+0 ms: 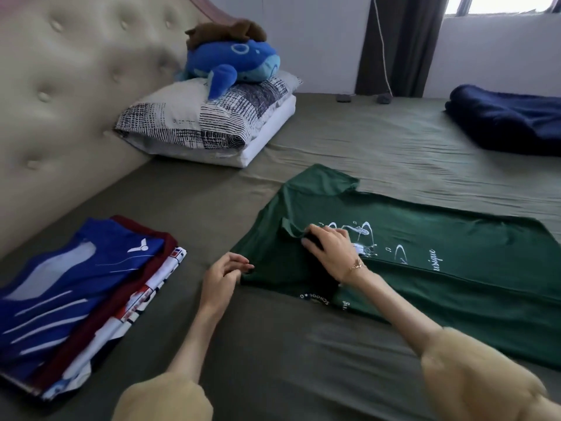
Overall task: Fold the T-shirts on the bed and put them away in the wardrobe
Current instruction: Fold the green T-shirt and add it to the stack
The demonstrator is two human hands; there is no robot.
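Observation:
A dark green T-shirt [440,268] with white print lies spread on the bed, its near long side folded over toward the middle. My left hand [223,276] pinches the shirt's edge at the near left corner. My right hand [331,244] rests on the shirt by the collar, its fingers curled into the fabric there. A stack of folded T-shirts [76,296] lies at the left, a blue one with white stripes on top, maroon and white ones under it.
The olive bed sheet [379,147] covers the mattress. A padded headboard [60,101] runs along the left. Pillows [209,123] with a blue plush toy [233,65] sit at the back. A folded navy blanket [510,120] lies at the far right by a dark curtain [397,44].

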